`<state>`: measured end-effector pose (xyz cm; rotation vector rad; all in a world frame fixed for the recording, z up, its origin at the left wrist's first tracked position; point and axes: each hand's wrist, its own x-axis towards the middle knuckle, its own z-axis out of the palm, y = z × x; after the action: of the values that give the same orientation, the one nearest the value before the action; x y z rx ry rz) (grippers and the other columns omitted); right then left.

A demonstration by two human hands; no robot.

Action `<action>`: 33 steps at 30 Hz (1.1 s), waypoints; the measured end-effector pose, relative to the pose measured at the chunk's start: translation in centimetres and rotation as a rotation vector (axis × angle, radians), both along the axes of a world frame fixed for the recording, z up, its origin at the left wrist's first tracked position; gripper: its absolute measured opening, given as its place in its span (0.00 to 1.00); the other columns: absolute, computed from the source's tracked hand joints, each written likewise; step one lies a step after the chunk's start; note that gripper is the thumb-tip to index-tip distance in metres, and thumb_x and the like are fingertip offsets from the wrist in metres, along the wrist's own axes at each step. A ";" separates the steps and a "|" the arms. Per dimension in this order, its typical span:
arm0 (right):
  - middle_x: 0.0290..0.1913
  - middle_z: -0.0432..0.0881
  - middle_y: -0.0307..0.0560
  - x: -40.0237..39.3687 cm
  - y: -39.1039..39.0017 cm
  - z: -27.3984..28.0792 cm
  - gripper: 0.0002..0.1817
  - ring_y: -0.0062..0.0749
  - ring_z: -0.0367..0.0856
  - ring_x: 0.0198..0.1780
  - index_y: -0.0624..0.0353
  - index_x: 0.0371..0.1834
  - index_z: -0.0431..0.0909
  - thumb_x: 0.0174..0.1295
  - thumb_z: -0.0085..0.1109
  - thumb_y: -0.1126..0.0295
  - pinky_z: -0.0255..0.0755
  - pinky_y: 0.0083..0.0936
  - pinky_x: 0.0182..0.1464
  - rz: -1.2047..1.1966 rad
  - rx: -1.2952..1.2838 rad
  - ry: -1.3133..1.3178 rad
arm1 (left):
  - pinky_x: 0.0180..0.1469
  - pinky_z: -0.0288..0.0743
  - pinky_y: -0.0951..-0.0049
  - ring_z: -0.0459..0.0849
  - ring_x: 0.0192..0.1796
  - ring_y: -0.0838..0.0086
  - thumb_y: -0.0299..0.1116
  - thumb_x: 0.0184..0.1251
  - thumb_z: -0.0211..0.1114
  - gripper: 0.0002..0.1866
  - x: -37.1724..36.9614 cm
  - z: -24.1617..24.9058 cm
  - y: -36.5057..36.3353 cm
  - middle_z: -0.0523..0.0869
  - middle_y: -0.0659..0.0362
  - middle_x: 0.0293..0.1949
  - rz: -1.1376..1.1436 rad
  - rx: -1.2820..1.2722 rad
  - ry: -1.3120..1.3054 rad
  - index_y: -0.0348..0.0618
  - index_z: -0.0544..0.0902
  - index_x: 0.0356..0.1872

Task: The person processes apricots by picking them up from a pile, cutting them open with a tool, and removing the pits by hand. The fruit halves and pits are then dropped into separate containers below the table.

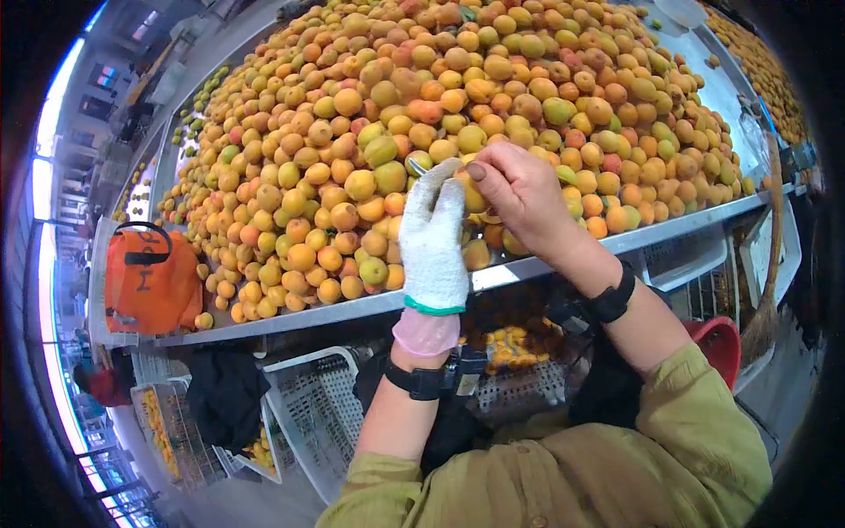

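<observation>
My left hand (435, 236), in a white knit glove with a green cuff over a pink under-glove, is raised before a large heap of apricots (349, 102). A thin metal blade (416, 166) juts out at its fingertips; any handle is hidden. Close against it, my bare right hand (519, 189) is closed, thumb and fingers pinched together. An apricot (473, 195) shows between the two hands, partly covered, and appears to be in the right hand's fingers.
The heap lies on a metal table with a raised front edge (361, 305). An orange bag (151, 280) hangs at the left. Below are white crates (317, 409) and cut yellow fruit (512, 347). A red bucket (717, 348) and a broom (762, 330) stand at the right.
</observation>
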<state>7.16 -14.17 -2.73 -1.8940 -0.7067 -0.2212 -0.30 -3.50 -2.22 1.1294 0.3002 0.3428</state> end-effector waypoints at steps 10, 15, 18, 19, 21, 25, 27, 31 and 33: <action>0.22 0.77 0.53 -1.9 1.0 0.1 0.21 0.50 0.81 0.27 0.58 0.34 0.72 0.60 0.60 0.49 0.72 0.36 0.25 0.027 -0.054 0.007 | 0.43 0.74 0.77 0.77 0.41 0.79 0.29 0.72 0.58 0.09 1.1 -2.4 -0.4 0.80 0.60 0.40 0.315 0.245 -0.110 0.35 0.78 0.46; 0.23 0.78 0.52 -2.2 1.2 0.2 0.23 0.47 0.80 0.25 0.58 0.37 0.73 0.57 0.63 0.48 0.72 0.34 0.25 0.080 0.023 -0.032 | 0.53 0.73 0.67 0.79 0.49 0.64 0.31 0.67 0.59 0.19 0.2 -2.9 -0.2 0.80 0.50 0.47 0.382 0.391 -0.051 0.32 0.74 0.56; 0.23 0.77 0.50 -2.6 0.9 0.4 0.25 0.44 0.80 0.23 0.59 0.38 0.73 0.54 0.66 0.47 0.73 0.32 0.25 0.118 0.035 -0.039 | 0.58 0.71 0.60 0.78 0.52 0.54 0.34 0.62 0.62 0.27 -0.1 -3.9 -0.1 0.79 0.45 0.50 0.389 0.709 -0.067 0.30 0.70 0.61; 0.23 0.77 0.49 -2.7 0.9 0.5 0.27 0.42 0.80 0.23 0.59 0.38 0.74 0.52 0.68 0.46 0.73 0.31 0.25 0.142 0.045 -0.035 | 0.59 0.69 0.58 0.77 0.52 0.51 0.36 0.60 0.63 0.30 -0.2 -3.9 -0.1 0.79 0.43 0.50 0.419 0.658 -0.073 0.30 0.69 0.62; 0.22 0.77 0.48 -2.7 1.1 0.3 0.28 0.40 0.80 0.23 0.59 0.39 0.74 0.50 0.69 0.46 0.73 0.30 0.26 0.139 0.096 -0.044 | 0.60 0.68 0.56 0.77 0.51 0.51 0.37 0.59 0.64 0.31 -0.5 -4.2 0.0 0.79 0.43 0.49 0.368 0.477 -0.136 0.27 0.69 0.60; 0.23 0.78 0.49 -2.6 0.9 0.3 0.28 0.41 0.80 0.23 0.59 0.38 0.73 0.51 0.68 0.45 0.73 0.31 0.26 0.149 0.108 -0.065 | 0.62 0.66 0.54 0.77 0.53 0.49 0.37 0.59 0.64 0.30 -1.1 -1.4 -0.7 0.79 0.43 0.49 0.379 0.538 -0.048 0.27 0.69 0.59; 0.23 0.78 0.50 -2.8 0.8 0.4 0.27 0.42 0.81 0.24 0.59 0.37 0.73 0.52 0.68 0.45 0.74 0.31 0.26 0.147 0.097 -0.084 | 0.62 0.66 0.54 0.77 0.53 0.49 0.38 0.58 0.64 0.31 -1.3 -1.5 -0.7 0.79 0.43 0.48 0.375 0.385 -0.064 0.27 0.69 0.58; 0.24 0.74 0.48 -4.3 1.6 0.5 0.22 0.34 0.75 0.24 0.59 0.36 0.70 0.62 0.58 0.49 0.70 0.28 0.27 0.171 0.203 0.100 | 0.54 0.72 0.62 0.78 0.46 0.60 0.31 0.64 0.62 0.21 -1.3 -2.0 0.0 0.80 0.49 0.42 0.479 1.025 -0.114 0.30 0.74 0.55; 0.24 0.72 0.46 -4.4 2.3 0.2 0.20 0.30 0.73 0.25 0.59 0.36 0.68 0.66 0.55 0.51 0.68 0.27 0.28 0.179 0.278 0.244 | 0.52 0.73 0.66 0.78 0.45 0.65 0.30 0.70 0.58 0.15 -0.9 -1.7 0.3 0.80 0.52 0.42 0.542 1.349 -0.128 0.32 0.75 0.53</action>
<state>2.71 -11.89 -2.54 -1.5512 -0.6385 0.0253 -1.25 -3.22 -3.92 2.3290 0.2429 1.1984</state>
